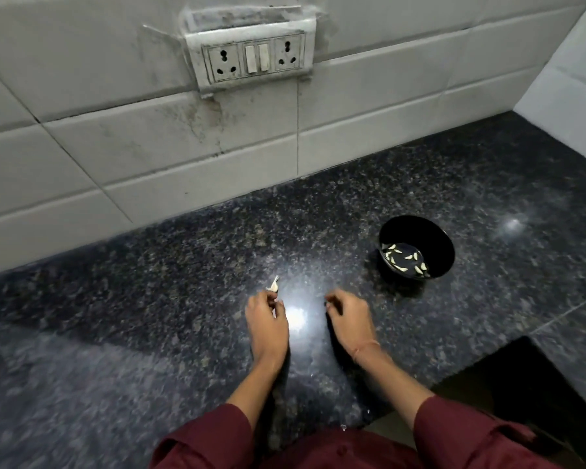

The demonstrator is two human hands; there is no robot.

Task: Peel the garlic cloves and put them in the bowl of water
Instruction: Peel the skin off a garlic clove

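dark speckled stone countertop [142, 299], white tiled wall [92, 143] along its back edge. a socket-and-switch panel [253, 59] is on the wall, grimy around the frame.

left hand [266, 321]: over the middle of the countertop, fingers curled in, pinching a small garlic clove [274, 285] at the fingertips. the clove sticks out on the far side of the hand, pale, with a wisp of skin at its tip. a white fleck shows by the thumb; too small to name.

right hand [349, 319]: just beside the left, apart from it, fingers curled under and narrow. cannot tell whether it holds anything. orange thread [366, 348] round the wrist.

black bowl [444, 252]: upright on the countertop, to the right of the hands and nearer the back edge, well apart from both. water in the bottom, with several peeled cloves [405, 259] in it.

bright glare of a lamp on the stone between the hands. maroon sleeves [460, 434] at the front edge. the front right corner of the countertop is cut back, dark below it.
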